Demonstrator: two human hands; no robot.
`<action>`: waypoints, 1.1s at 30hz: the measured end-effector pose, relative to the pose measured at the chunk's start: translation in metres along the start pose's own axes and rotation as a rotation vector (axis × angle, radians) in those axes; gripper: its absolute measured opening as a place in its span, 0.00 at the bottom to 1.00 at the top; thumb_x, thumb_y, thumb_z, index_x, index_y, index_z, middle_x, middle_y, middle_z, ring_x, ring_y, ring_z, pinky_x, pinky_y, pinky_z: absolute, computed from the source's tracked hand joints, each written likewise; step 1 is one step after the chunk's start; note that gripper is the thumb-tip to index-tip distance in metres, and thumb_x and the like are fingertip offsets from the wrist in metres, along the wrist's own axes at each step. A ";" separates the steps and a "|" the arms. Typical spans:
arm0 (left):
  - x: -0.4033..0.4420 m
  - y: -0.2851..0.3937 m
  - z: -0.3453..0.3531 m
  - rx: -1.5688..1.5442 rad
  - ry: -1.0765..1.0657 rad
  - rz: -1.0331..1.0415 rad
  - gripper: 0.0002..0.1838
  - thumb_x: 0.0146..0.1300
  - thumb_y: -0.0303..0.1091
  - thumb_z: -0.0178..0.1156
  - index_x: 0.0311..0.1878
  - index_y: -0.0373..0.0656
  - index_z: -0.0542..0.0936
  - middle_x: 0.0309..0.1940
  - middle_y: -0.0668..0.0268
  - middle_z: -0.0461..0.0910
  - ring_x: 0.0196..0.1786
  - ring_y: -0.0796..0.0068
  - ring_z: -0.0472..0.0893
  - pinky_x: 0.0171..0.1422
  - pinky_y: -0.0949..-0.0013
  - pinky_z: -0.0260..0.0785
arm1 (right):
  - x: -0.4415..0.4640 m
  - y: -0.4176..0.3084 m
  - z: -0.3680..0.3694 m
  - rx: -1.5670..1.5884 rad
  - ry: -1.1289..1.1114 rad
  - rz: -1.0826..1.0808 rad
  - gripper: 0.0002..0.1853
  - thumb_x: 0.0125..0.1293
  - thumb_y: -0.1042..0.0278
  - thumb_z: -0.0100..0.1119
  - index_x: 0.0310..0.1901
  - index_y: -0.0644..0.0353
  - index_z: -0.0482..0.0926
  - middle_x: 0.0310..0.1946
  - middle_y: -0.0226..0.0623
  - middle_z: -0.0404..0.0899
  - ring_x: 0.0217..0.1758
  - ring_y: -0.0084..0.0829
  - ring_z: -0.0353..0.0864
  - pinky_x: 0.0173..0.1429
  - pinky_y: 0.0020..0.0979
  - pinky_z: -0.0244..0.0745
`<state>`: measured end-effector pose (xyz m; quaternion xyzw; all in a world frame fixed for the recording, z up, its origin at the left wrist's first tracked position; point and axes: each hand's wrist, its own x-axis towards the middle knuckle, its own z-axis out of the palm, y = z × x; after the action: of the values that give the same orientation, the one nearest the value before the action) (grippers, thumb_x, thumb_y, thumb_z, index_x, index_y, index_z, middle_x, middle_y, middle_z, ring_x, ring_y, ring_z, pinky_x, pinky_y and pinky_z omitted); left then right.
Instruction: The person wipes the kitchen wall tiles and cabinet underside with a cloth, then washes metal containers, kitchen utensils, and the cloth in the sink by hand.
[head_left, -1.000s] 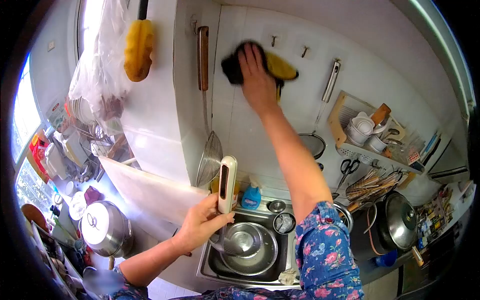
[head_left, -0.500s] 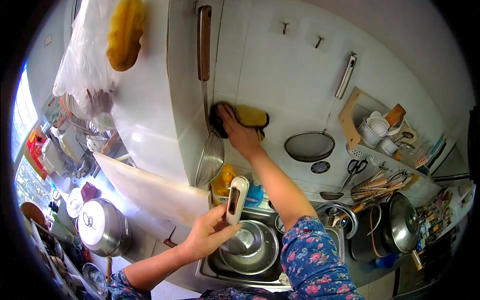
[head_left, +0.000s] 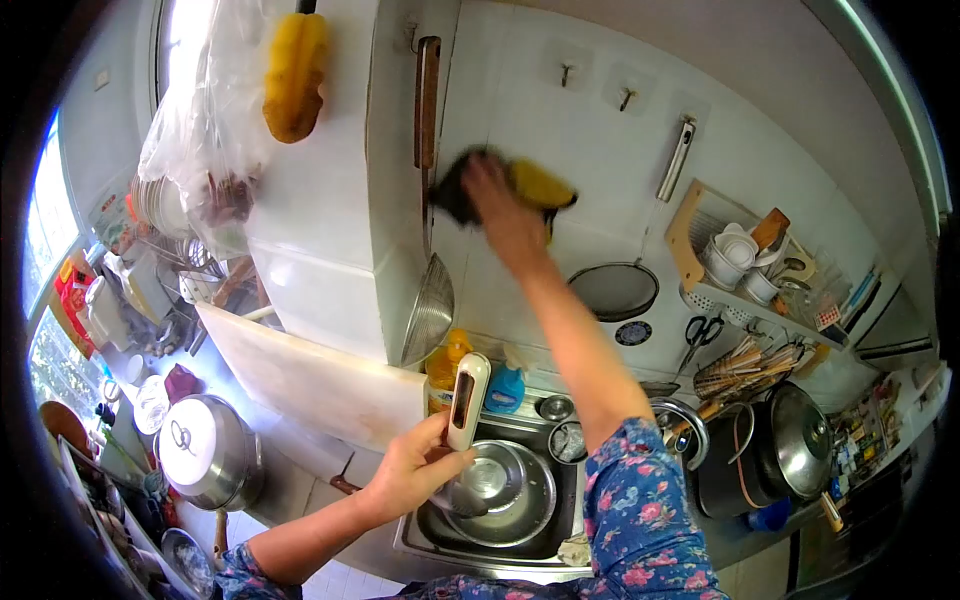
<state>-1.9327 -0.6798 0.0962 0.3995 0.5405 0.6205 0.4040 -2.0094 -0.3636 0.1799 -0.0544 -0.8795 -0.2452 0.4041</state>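
My right hand presses a dark and yellow cloth against the white tiled wall, high beside the corner of a pillar. Hand and cloth are blurred by motion. Above the sink, my left hand grips a kitchen utensil with a white handle that has a long slot in it. A rounded metal head shows below that hand, over the bowls; its exact kind is hard to make out. Close to the right hand hangs a wire skimmer with a wooden handle.
Metal bowls sit in the sink. Bottles stand behind it, beside a leaning white board. A round sieve hangs right of my arm, near a utensil rack. Large pots stand at left and right.
My right hand and the cloth have moved up the wall and slightly right. The left hand stays over the sink with the utensil. The view has shifted a little.
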 end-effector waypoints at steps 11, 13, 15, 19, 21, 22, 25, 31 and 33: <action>0.007 -0.010 0.001 0.016 0.015 0.004 0.21 0.61 0.21 0.58 0.58 0.36 0.69 0.39 0.70 0.77 0.42 0.83 0.77 0.48 0.75 0.70 | 0.040 0.007 -0.020 0.093 0.268 0.169 0.36 0.48 0.89 0.48 0.63 0.54 0.65 0.70 0.33 0.55 0.73 0.36 0.54 0.46 0.32 0.79; 0.011 -0.013 0.002 0.020 0.004 -0.008 0.21 0.61 0.21 0.59 0.58 0.37 0.69 0.38 0.71 0.77 0.42 0.83 0.76 0.48 0.76 0.70 | 0.003 -0.012 0.006 0.151 0.166 0.151 0.37 0.49 0.89 0.46 0.65 0.53 0.63 0.70 0.32 0.54 0.74 0.36 0.52 0.45 0.29 0.80; 0.013 -0.017 0.004 0.029 0.002 -0.025 0.21 0.61 0.21 0.59 0.58 0.37 0.70 0.38 0.71 0.77 0.42 0.84 0.76 0.47 0.76 0.69 | -0.031 -0.024 0.035 0.214 0.109 0.123 0.38 0.50 0.88 0.45 0.66 0.51 0.61 0.70 0.30 0.54 0.74 0.35 0.51 0.45 0.27 0.80; 0.017 -0.029 0.007 -0.049 0.009 -0.037 0.21 0.61 0.21 0.60 0.58 0.37 0.70 0.37 0.72 0.77 0.42 0.85 0.75 0.46 0.78 0.69 | -0.086 -0.046 0.068 0.254 -0.021 0.083 0.39 0.52 0.86 0.45 0.68 0.48 0.59 0.71 0.28 0.53 0.73 0.33 0.52 0.45 0.27 0.80; 0.018 -0.029 0.008 -0.056 0.025 -0.061 0.21 0.61 0.22 0.60 0.58 0.37 0.71 0.37 0.72 0.77 0.41 0.86 0.75 0.46 0.78 0.69 | -0.102 -0.050 0.075 0.227 -0.078 0.056 0.39 0.52 0.85 0.45 0.68 0.47 0.58 0.71 0.27 0.53 0.73 0.32 0.53 0.45 0.26 0.80; 0.018 -0.031 0.008 -0.045 0.018 -0.063 0.20 0.61 0.22 0.59 0.56 0.37 0.71 0.38 0.72 0.76 0.41 0.86 0.74 0.46 0.78 0.69 | -0.109 -0.053 0.075 0.225 -0.111 0.053 0.39 0.52 0.85 0.45 0.68 0.47 0.58 0.71 0.26 0.53 0.73 0.31 0.54 0.45 0.26 0.81; 0.012 -0.032 0.008 -0.027 0.008 -0.062 0.17 0.61 0.24 0.59 0.54 0.36 0.71 0.38 0.71 0.73 0.42 0.86 0.73 0.45 0.78 0.69 | -0.127 -0.057 0.073 0.262 -0.174 0.051 0.38 0.52 0.84 0.46 0.68 0.47 0.58 0.71 0.26 0.53 0.73 0.29 0.54 0.44 0.26 0.81; -0.002 -0.026 0.008 0.016 0.014 -0.040 0.19 0.61 0.24 0.60 0.56 0.37 0.71 0.37 0.71 0.75 0.41 0.85 0.74 0.45 0.78 0.69 | -0.156 -0.047 0.074 0.270 -0.168 0.054 0.36 0.53 0.84 0.45 0.67 0.50 0.60 0.71 0.27 0.53 0.73 0.28 0.53 0.53 0.29 0.76; -0.005 -0.029 0.006 -0.006 0.020 -0.034 0.21 0.61 0.22 0.59 0.58 0.37 0.71 0.38 0.71 0.78 0.42 0.83 0.77 0.46 0.77 0.70 | -0.148 -0.045 0.074 0.275 -0.115 0.129 0.36 0.53 0.85 0.44 0.67 0.51 0.60 0.71 0.29 0.53 0.74 0.31 0.51 0.59 0.31 0.72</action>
<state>-1.9234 -0.6795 0.0673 0.3827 0.5493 0.6192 0.4104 -1.9741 -0.3523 0.0126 -0.0689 -0.9212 -0.0927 0.3716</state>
